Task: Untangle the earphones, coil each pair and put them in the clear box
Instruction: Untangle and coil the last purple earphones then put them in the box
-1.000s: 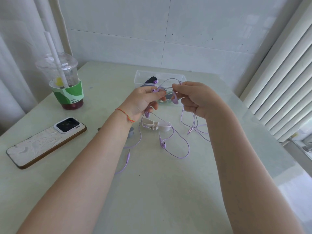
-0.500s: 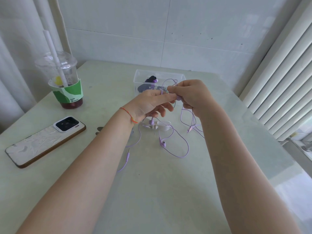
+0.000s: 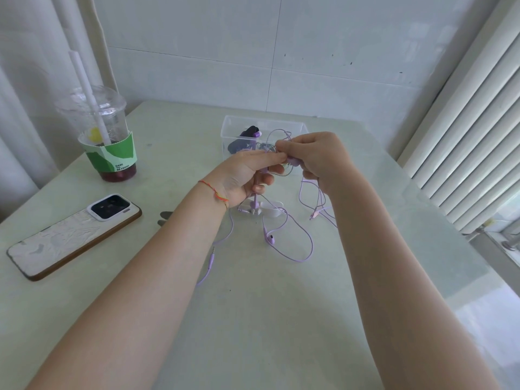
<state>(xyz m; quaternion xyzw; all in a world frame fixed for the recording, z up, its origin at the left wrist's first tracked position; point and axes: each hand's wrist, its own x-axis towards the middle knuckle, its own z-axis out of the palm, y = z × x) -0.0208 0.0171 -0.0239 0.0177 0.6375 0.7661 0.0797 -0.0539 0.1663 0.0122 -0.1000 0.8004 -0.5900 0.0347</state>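
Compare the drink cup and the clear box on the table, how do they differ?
The drink cup stands tall and round at the left edge of the table; the clear box is low and rectangular, farther back, behind the hands. The cup has a domed lid, a straw and a green sleeve; the box is open-topped and plain. The cup holds a dark red drink; the box holds dark and purple items. Both are see-through plastic.

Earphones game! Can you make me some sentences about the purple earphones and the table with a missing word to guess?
1. Both hands pinch the tangled earphones, whose cord is coloured ____.
2. The left hand wears a thin ____ string on its wrist.
3. The phone lies to the ____ of the left arm.
4. The drink cup has a white ____ in it.

Missing words: purple; orange; left; straw
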